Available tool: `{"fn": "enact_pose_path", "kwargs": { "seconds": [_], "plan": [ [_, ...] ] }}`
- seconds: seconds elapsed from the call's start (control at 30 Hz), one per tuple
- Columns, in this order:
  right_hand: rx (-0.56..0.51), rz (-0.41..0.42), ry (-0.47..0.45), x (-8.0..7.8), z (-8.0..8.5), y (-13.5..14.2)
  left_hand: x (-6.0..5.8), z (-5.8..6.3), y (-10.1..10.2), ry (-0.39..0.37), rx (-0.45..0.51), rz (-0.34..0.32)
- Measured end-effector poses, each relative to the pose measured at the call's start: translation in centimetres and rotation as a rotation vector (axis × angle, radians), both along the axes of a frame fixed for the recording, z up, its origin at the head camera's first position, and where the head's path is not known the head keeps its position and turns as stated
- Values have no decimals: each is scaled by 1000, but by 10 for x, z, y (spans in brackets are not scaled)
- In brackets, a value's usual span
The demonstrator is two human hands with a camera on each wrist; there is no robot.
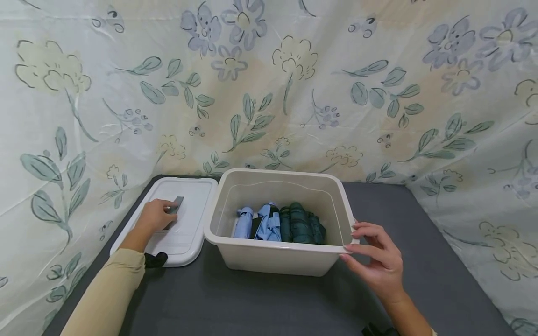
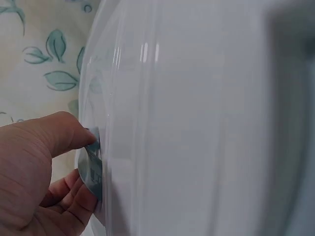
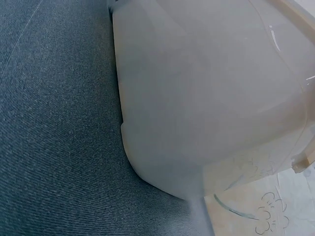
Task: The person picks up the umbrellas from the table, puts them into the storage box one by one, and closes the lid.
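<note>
My left hand point(image 1: 156, 217) is over a white plastic lid point(image 1: 197, 210), pinching a small flat grey piece point(image 1: 179, 203) between thumb and fingers. In the left wrist view this piece point(image 2: 93, 172) looks thin and curved, with some print on it, close against the lid's edge. My right hand point(image 1: 378, 256) grips the front right corner of a beige plastic storage bin point(image 1: 277, 259), fingers on the rim and thumb below. Inside the bin lie light blue rolled cloth bundles point(image 1: 244, 224) and dark green rolled bundles point(image 1: 299, 226). The right wrist view shows the bin's outer wall point(image 3: 197, 98), not the hand.
The bin and lid stand side by side on a dark grey tabletop point(image 1: 260, 303), the lid to the left. A flower-printed curtain point(image 1: 269, 93) hangs behind and along both sides. Black straps point(image 1: 155, 260) show at both wrists.
</note>
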State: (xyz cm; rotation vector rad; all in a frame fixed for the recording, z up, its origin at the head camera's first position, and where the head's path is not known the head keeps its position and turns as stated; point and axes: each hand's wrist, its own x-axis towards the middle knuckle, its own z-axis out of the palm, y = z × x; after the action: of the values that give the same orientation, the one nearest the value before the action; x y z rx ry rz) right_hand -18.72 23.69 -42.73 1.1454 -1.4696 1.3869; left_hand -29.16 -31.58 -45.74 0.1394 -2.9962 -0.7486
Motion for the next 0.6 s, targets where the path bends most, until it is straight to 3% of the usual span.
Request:
{"fn": "enact_pose_path", "kwargs": {
  "seconds": [0.3, 0.6],
  "plan": [
    [-34, 10, 5, -2, 0, -4, 0, 1, -8, 35, 29, 20],
    [-50, 13, 7, -6, -2, -7, -1, 5, -15, 21, 25, 30]
  ]
}}
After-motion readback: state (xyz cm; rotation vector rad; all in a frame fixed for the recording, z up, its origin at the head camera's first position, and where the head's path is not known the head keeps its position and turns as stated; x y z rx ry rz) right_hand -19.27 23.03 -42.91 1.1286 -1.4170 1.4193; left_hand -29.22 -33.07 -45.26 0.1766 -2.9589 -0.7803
